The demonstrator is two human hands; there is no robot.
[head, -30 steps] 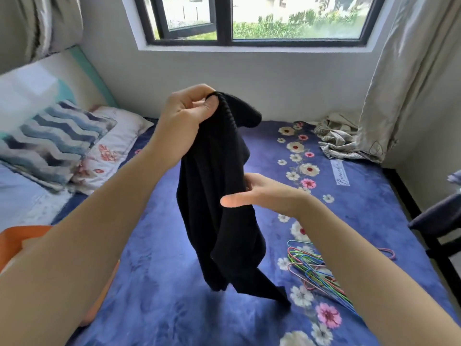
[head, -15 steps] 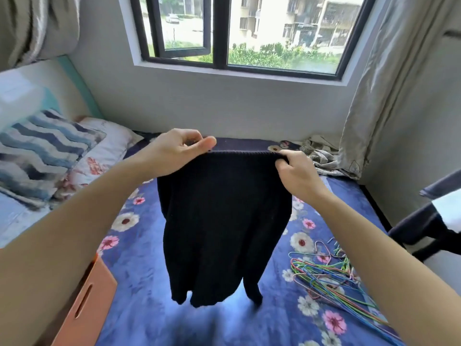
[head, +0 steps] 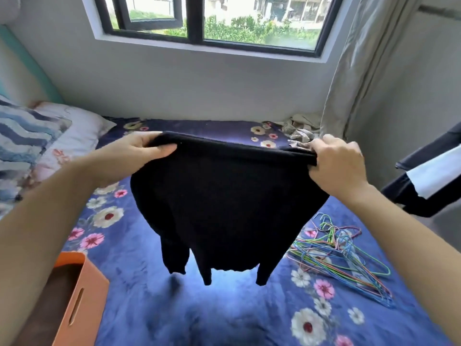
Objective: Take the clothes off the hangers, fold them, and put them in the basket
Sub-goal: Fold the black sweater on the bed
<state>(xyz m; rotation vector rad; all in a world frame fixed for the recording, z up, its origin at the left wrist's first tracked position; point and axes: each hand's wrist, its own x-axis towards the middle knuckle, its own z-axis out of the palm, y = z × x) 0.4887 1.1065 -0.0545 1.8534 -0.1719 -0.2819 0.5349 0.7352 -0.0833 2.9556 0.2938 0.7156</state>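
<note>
I see my left hand (head: 139, 156) and right hand (head: 335, 166) pinching the black knit sweater's (head: 224, 208) top edge; my left forearm hides most of the orange plastic basket (head: 82, 295).

The left hand (head: 134, 156) and right hand (head: 336, 166) each pinch a top corner of a black sweater (head: 224, 201), which hangs spread above the bed (head: 174, 308). On the bed, right of the sweater, lies a heap of coloured wire hangers (head: 344, 258); left of it stands an orange basket (head: 82, 293).
</note>
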